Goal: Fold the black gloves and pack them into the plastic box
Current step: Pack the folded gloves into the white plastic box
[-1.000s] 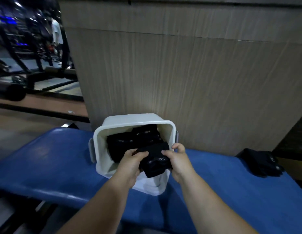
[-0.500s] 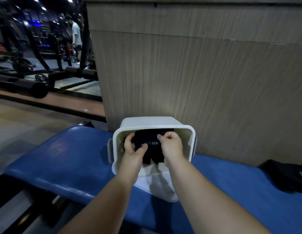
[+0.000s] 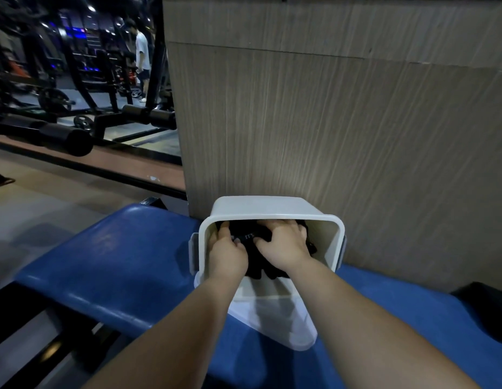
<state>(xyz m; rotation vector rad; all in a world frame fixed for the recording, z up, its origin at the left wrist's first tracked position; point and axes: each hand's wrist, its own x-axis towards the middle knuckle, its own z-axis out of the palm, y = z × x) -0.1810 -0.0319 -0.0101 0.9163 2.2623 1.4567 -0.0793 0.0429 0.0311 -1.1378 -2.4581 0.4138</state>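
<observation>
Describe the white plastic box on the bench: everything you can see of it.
The plastic box is white to off-white, smooth and opaque, with rounded corners, a thick rim and a small tab on each side. It stands on the blue bench, its back against the wood-grain panel, and seems tipped so that its opening faces the camera. The left hand and the right hand reach inside, holding black gloves that fill much of it. No lid shows.

Left hand [image 3: 226, 249] beside right hand [image 3: 283, 244], fingers curled, arms outstretched.
</observation>
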